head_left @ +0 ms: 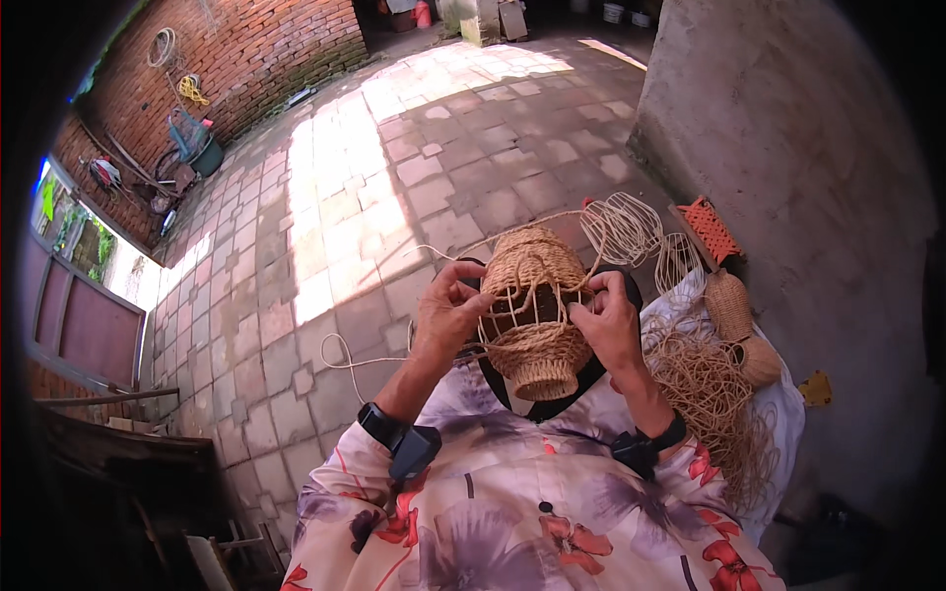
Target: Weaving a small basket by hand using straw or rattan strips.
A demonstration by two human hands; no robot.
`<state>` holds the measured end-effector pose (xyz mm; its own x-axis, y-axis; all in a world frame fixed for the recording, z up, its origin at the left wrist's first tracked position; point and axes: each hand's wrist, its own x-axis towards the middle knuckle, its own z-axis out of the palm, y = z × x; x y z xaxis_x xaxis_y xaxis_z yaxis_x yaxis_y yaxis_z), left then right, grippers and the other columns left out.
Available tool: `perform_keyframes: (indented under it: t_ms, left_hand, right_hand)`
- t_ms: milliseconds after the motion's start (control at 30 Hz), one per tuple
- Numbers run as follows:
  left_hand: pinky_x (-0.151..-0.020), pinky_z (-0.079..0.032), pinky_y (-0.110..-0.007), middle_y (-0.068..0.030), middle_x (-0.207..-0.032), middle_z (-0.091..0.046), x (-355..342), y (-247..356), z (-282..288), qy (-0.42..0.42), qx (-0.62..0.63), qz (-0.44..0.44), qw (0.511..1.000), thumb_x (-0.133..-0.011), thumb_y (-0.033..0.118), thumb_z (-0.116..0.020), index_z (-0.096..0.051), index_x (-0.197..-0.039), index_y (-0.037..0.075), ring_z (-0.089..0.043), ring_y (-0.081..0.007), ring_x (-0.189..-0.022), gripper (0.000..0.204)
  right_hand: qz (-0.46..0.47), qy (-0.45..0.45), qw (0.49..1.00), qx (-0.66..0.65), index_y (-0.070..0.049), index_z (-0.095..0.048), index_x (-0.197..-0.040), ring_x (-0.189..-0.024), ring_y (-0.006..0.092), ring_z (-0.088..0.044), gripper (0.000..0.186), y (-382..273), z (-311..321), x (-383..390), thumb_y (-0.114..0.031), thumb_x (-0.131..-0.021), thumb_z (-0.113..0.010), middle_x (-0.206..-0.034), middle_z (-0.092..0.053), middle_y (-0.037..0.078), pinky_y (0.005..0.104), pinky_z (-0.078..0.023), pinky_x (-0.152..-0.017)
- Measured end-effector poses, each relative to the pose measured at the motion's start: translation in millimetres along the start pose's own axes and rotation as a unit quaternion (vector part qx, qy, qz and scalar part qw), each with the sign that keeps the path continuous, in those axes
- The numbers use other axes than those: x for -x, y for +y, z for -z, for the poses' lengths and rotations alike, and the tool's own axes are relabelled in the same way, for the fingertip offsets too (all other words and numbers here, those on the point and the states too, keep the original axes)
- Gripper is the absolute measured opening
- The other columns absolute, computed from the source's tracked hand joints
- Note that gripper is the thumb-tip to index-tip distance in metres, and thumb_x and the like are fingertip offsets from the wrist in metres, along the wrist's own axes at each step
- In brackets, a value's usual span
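A tan woven straw basket (537, 261), shaped like a vase, lies across my lap with its narrow ringed end toward me. Its middle is an open band where bare stakes span a dark hollow. My left hand (450, 307) pinches at the left edge of this band, thumb and forefinger against the strands. At the right edge my right hand (609, 320) has its fingers closed on a strand of the basket. A loose cord (340, 365) trails off to the left of the basket. The fingertips partly hide what each hand grips.
At my right, a heap of loose straw cord (705, 394) lies on a white sheet (783, 414). Beside it are a woven vase-shaped piece (728, 306), a coil of cord (626, 229) and an orange woven seat (707, 229). A grey wall (788, 148) rises close by.
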<state>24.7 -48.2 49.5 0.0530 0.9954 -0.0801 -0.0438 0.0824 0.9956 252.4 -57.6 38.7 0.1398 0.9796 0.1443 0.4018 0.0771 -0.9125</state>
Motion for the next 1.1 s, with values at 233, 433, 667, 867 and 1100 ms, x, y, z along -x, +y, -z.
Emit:
perform_keyframes:
  t_ms: [233,433,667,867,1100]
  left_hand:
    - [-0.041,-0.032,-0.016,-0.0031,-0.086,-0.059,15.6,15.3,-0.8,-0.146,0.36,0.177,0.904,-0.09,0.003,-0.058,-0.049,-0.117,0.012,-0.045,-0.0042,-0.053,0.03]
    - [-0.036,-0.025,-0.018,0.0086,-0.06,-0.031,-2.5,15.3,49.3,-0.074,0.4,0.08,0.91,-0.093,0.019,-0.058,-0.053,-0.114,0.009,-0.032,-0.002,-0.044,0.023]
    - [-0.042,-0.036,-0.022,0.0027,-0.061,-0.051,90.5,-47.1,473.4,0.563,0.28,-0.112,0.769,-0.087,0.023,-0.064,-0.057,-0.095,0.015,-0.05,-0.008,-0.052,0.013]
    - [-0.054,-0.044,-0.019,-0.0029,-0.084,-0.062,34.8,-40.5,353.0,0.356,0.103,-0.053,0.927,-0.089,0.022,-0.061,-0.06,-0.108,0.009,-0.057,-0.0086,-0.065,0.024]
    - [-0.066,-0.05,-0.04,-0.0157,-0.082,-0.069,8.1,14.8,30.0,-0.122,-0.376,-0.129,0.909,-0.083,0.044,-0.067,-0.064,-0.093,0.001,-0.067,-0.0307,-0.075,0.044]
  right_hand:
    - [-0.005,-0.002,1.0,-0.002,-0.003,-0.047,-0.097,-0.055,0.0118,-0.053,0.031,11.1,-6.8,-0.4,-0.011,-0.074,-0.067,-0.062,-0.055,0.005,0.029,-0.045,-0.056]
    - [-0.037,-0.016,0.997,-0.061,-0.002,-0.047,-0.098,-0.058,0.0103,-0.054,0.033,38.1,1.0,-8.1,-0.01,-0.073,-0.066,-0.065,-0.056,0.004,0.0272,-0.045,-0.056]
    - [-0.039,-0.082,0.989,-0.119,-0.001,-0.046,-0.101,-0.06,0.0078,-0.054,0.035,30.5,-3.2,-8.8,-0.01,-0.073,-0.066,-0.067,-0.057,0.003,0.024,-0.044,-0.057]
    - [-0.066,-0.057,0.991,-0.099,-0.001,-0.046,-0.104,-0.06,0.0075,-0.053,0.037,42.1,5.1,-10.3,-0.009,-0.074,-0.066,-0.069,-0.057,0.003,0.0233,-0.043,-0.056]
    - [-0.06,-0.068,0.989,-0.121,0.0,-0.045,-0.104,-0.06,0.0065,-0.051,0.036,38.3,1.0,-8.3,-0.01,-0.075,-0.065,-0.069,-0.056,0.002,0.0227,-0.041,-0.055]
